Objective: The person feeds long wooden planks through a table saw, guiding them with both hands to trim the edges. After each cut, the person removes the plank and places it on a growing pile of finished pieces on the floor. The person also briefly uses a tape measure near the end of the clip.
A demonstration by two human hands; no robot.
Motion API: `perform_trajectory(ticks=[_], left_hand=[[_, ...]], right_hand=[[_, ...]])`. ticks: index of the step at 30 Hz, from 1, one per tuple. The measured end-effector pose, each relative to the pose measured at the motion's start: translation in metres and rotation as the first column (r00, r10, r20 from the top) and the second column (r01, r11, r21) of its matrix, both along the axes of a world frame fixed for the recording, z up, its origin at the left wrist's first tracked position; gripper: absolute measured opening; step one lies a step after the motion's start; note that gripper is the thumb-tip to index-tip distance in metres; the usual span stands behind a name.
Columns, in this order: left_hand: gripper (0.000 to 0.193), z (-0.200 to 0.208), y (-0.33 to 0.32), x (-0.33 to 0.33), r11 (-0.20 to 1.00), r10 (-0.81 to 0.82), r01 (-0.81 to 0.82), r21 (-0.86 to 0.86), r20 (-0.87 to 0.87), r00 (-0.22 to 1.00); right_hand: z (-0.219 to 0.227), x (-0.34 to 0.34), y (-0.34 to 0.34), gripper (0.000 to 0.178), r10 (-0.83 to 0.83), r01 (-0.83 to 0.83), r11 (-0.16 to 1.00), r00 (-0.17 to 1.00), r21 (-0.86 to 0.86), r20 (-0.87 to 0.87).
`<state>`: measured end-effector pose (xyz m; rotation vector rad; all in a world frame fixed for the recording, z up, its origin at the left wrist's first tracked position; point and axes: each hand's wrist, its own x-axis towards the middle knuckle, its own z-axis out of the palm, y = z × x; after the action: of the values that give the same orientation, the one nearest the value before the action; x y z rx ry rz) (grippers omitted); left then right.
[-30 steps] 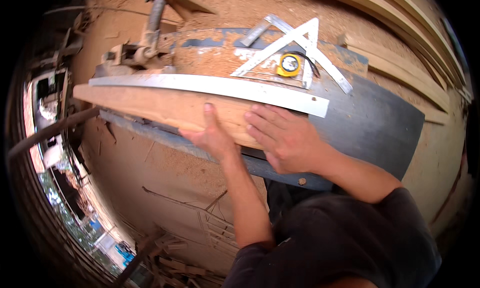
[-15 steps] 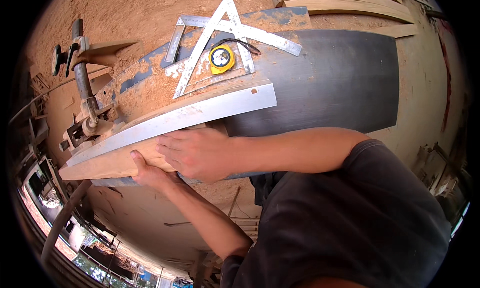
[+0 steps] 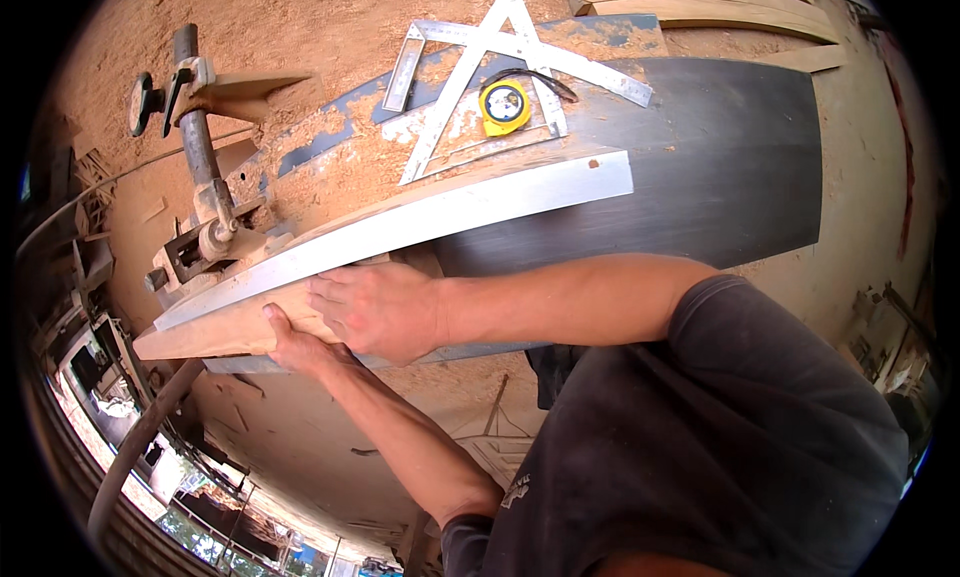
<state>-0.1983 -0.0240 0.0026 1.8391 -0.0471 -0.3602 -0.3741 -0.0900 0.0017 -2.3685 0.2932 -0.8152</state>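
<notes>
A pale wooden board (image 3: 232, 327) stands against a long silver metal fence (image 3: 450, 220) on a woodworking machine. My left hand (image 3: 305, 351) is closed around its near side, with the thumb up along the face. The fingers behind and below the board are hidden. Just to the right, my right hand (image 3: 385, 312) grips the board's upper part, fingers pointing left and close to the fence. Beyond the fence lie a yellow tape measure (image 3: 504, 107), a triangular metal square (image 3: 455, 102) and an L-shaped try square (image 3: 405, 69), all among sawdust.
A smooth dark metal bed (image 3: 720, 157) extends to the right. At the left, a steel post with clamp fittings (image 3: 196, 137) rises beside the fence. Timber pieces (image 3: 710, 9) lie at the far right. A round wooden pole (image 3: 140, 442) slants at the lower left.
The view has shifted, so the machine and tools appear farther right. Both hands and the board have slid slightly left along the fence, with their grip unchanged.
</notes>
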Motion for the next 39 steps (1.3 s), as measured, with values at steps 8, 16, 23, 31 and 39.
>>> perform_trajectory(ticks=[8,16,23,31,39], left_hand=[[0.048,-0.009,0.011,0.056,0.982,-0.034,0.022,-0.186,-0.06,0.998],[0.046,-0.019,0.022,0.107,0.981,-0.001,-0.004,-0.192,-0.029,1.0],[0.046,-0.023,0.025,0.14,0.98,0.034,-0.028,-0.198,0.027,0.999],[0.048,-0.019,0.031,0.177,0.986,-0.015,0.019,-0.164,0.022,1.0],[0.047,-0.031,0.035,0.217,0.975,0.031,-0.013,-0.224,0.076,0.997]], right_hand=[[0.003,0.044,0.001,0.049,0.058,-0.058,0.998,0.998,-0.011,-0.04],[-0.002,0.085,0.005,0.047,0.06,-0.06,0.997,0.998,-0.048,-0.005],[-0.002,0.115,0.007,0.046,0.052,-0.051,0.994,0.998,-0.093,0.016],[-0.005,0.15,0.012,0.05,0.071,-0.071,0.996,0.997,-0.056,-0.003],[-0.007,0.186,0.015,0.048,0.063,-0.063,0.994,0.998,-0.093,0.001]])
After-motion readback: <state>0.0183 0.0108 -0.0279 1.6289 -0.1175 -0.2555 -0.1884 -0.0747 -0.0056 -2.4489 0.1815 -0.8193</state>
